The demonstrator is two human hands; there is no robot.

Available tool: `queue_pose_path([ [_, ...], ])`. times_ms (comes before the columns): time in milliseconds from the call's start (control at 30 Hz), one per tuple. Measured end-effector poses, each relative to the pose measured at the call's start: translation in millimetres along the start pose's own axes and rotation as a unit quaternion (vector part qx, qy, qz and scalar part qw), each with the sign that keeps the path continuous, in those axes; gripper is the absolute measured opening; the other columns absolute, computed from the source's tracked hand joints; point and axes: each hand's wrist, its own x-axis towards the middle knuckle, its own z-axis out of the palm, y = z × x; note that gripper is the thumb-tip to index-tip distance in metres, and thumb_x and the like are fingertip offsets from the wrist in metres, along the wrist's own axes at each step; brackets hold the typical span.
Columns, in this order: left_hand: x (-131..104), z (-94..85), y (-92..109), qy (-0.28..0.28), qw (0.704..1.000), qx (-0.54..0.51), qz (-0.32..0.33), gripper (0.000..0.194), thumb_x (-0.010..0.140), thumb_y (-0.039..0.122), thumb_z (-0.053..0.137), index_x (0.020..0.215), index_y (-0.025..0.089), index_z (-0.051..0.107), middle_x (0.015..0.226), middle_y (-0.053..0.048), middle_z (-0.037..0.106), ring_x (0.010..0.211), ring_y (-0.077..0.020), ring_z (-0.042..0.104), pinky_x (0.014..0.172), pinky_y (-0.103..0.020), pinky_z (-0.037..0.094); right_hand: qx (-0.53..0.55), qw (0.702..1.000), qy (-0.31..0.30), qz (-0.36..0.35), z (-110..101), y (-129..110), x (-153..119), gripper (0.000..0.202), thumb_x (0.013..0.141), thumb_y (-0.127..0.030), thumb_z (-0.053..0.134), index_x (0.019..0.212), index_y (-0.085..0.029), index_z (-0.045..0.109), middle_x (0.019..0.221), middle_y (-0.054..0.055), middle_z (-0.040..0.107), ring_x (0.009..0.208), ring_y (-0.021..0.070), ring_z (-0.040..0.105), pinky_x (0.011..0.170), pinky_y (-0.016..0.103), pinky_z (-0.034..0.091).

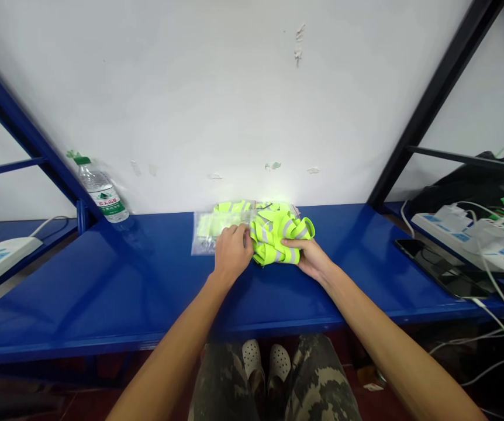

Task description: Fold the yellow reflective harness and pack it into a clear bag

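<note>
A crumpled bundle of fluorescent yellow reflective straps (pixel 273 237) with silver-grey strips lies on the blue tabletop, in front of the wall. My right hand (pixel 311 257) grips its right side, thumb on top and the other fingers mostly hidden underneath. At the bundle's left edge, my left hand (pixel 234 248) is closed with curled fingers, over a clear plastic bag (pixel 203 242). The fingertips are partly hidden, but they appear to pinch the bag's film. More yellow reflective material (pixel 232 207) shows behind my hands, partly under clear plastic.
A water bottle (pixel 105 190) with a green cap stands at the back left by a blue frame post. On the right are a phone (pixel 440 268) with a cable, a white power strip (pixel 462 234) with plugs, and a black bag (pixel 466 181). The table's front edge (pixel 278 324) runs above my legs.
</note>
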Motion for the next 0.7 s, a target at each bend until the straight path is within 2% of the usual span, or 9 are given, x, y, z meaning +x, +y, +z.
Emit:
queue_pose_path([
  [100,0.8,1.6,-3.9,-0.022,0.994,-0.069,0.076,0.026,0.082,0.011,0.045,0.101,0.018,0.061,0.095,-0.009,0.066,0.091,-0.0247,0.057,0.080,-0.035,0.043,-0.013,0.999,-0.043,0.014,-0.7,-1.4,-4.2,0.068,0.056,-0.007,0.081,0.119,-0.024,0.064,0.109,0.006,0.074,0.106,0.0304,0.068,0.093,0.046,0.055],
  [167,1.2,1.7,-5.6,-0.040,0.988,-0.120,0.089,0.028,0.078,0.009,0.047,0.100,0.018,0.061,0.099,-0.009,0.066,0.093,-0.0245,0.057,0.081,-0.034,0.043,-0.016,0.997,-0.070,0.021,-2.8,-3.2,-6.9,0.067,0.055,-0.008,0.081,0.118,-0.025,0.065,0.109,0.005,0.074,0.107,0.0303,0.067,0.095,0.045,0.054],
  [333,1.7,-2.8,-5.6,-0.089,0.973,-0.210,0.041,0.015,0.081,0.016,0.050,0.092,0.019,0.060,0.088,-0.005,0.067,0.083,-0.0206,0.060,0.071,-0.029,0.043,-0.001,0.993,-0.115,0.021,-8.3,-6.0,-10.4,0.066,0.056,-0.012,0.082,0.118,-0.028,0.064,0.109,0.004,0.074,0.112,0.0300,0.065,0.095,0.046,0.053],
  [433,1.3,-6.1,-5.1,-0.124,0.957,-0.256,0.052,0.014,0.080,0.020,0.055,0.093,0.018,0.060,0.088,-0.004,0.067,0.080,-0.0192,0.060,0.069,-0.028,0.042,-0.011,0.993,-0.115,0.024,-7.9,-5.4,-10.8,0.064,0.057,-0.013,0.083,0.117,-0.028,0.064,0.109,0.005,0.074,0.112,0.0298,0.065,0.095,0.045,0.053],
  [567,0.9,-8.6,-4.3,-0.162,0.930,-0.324,0.067,0.015,0.077,0.021,0.057,0.091,0.017,0.062,0.088,-0.004,0.067,0.079,-0.0188,0.060,0.069,-0.027,0.043,-0.019,0.994,-0.105,0.026,-6.0,-4.5,-10.1,0.064,0.056,-0.012,0.083,0.116,-0.027,0.064,0.108,0.005,0.074,0.112,0.0302,0.065,0.095,0.045,0.053],
  [700,2.6,-9.4,-2.6,-0.187,0.887,-0.421,0.029,0.018,0.074,0.020,0.056,0.090,0.015,0.063,0.088,-0.004,0.066,0.081,-0.0182,0.059,0.071,-0.027,0.045,-0.007,0.994,-0.105,0.014,-5.0,-5.1,-8.5,0.066,0.056,-0.012,0.083,0.117,-0.028,0.063,0.111,0.005,0.073,0.113,0.0301,0.065,0.096,0.045,0.054],
])
